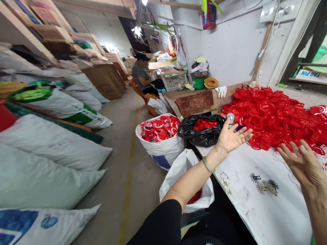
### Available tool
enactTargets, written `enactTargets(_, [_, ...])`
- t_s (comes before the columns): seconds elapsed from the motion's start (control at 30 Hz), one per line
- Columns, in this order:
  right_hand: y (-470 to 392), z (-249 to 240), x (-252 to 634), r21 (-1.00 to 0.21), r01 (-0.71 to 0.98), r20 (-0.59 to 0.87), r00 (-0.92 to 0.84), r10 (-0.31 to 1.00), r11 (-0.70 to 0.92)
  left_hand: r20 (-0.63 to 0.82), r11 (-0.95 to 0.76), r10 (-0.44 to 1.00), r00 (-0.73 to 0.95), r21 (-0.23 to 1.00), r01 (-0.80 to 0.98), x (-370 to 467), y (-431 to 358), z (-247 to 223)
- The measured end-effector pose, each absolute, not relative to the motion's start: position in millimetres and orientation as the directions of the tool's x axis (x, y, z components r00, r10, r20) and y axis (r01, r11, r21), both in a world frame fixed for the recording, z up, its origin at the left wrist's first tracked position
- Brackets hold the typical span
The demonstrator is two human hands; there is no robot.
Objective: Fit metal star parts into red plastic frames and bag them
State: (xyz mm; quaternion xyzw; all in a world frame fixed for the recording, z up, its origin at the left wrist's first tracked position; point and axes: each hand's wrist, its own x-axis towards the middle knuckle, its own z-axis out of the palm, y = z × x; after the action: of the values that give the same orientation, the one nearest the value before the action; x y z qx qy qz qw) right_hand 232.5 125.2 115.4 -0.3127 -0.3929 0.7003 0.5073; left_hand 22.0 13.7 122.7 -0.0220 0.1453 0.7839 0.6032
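Holding nothing, you have your right hand (304, 165) and left hand (231, 137) spread wide over the table (281, 212), and beyond lie the heaped red pieces (270, 114), probably light, stiff and slick, best pinched by an edge.

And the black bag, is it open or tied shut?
Open. The black bag has its mouth spread wide, and red pieces show inside it.
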Motion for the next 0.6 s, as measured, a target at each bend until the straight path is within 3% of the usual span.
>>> enactTargets(0.37, [174.9,166.4,259.2,-0.861,-0.507,0.208,-0.266,0.941,0.047,0.024,-0.261,0.963,-0.268,0.323,-0.910,15.1,68.0,196.0])
enactTargets(0.6, [176.5,154.4,259.0,-0.854,-0.521,0.105,-0.203,0.973,-0.016,-0.023,-0.234,0.968,-0.251,0.293,-0.927,16.1,60.2,176.0])
